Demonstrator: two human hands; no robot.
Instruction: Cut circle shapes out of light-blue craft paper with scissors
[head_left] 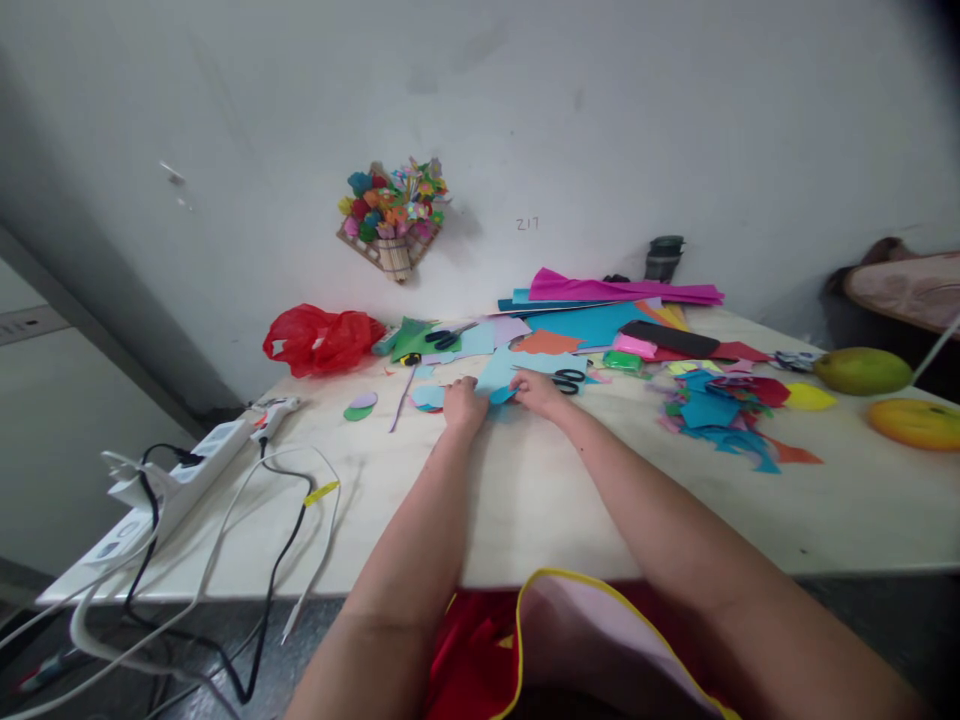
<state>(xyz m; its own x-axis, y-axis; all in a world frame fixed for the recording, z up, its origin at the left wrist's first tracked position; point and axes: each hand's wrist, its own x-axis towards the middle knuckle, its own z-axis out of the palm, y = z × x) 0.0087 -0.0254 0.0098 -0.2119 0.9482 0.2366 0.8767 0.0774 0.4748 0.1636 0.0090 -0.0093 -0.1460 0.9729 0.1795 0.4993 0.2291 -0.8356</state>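
My right hand pinches a small blue paper piece just above the tabletop. Close on its left, my left hand has its fingers curled down; what they hold, if anything, is hidden. Light blue paper cut-outs lie against the left hand's outer side, with a bit of red under them. Behind both hands is a light blue paper sheet. Black-handled scissors rest on it, beside my right hand.
Coloured paper scraps are heaped to the right, near a green mango and a yellow-orange one. A red plastic bag sits at the back left. A power strip with trailing cables lines the left edge.
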